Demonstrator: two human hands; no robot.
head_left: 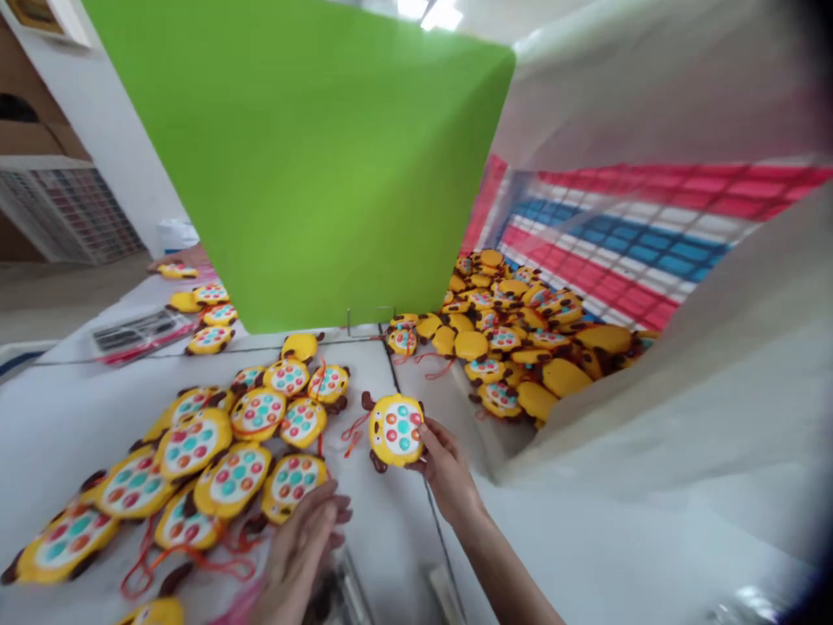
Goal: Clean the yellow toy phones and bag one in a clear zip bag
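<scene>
My right hand (449, 473) grips the edge of a yellow dog-shaped pop toy (396, 430) between thumb and fingers. The toy's white panel with red, orange and teal round buttons faces up, and its brown ears and orange cord hang at the left. My left hand (305, 542) is open, fingers stretched out, holding nothing. Close to its fingertips lies another dog toy (294, 486), at the right edge of a pile of similar toys (195, 443) on the white table (39, 417). Orange cord loops (188, 560) trail from the pile.
An upright green board (325, 174) stands across the table. To the right, a large striped bag (625, 234) with a pale liner (651, 434) holds many more toys. A flat plastic package (143, 334) lies left. Behind the board's left edge, another person's hand (188, 256) touches a toy.
</scene>
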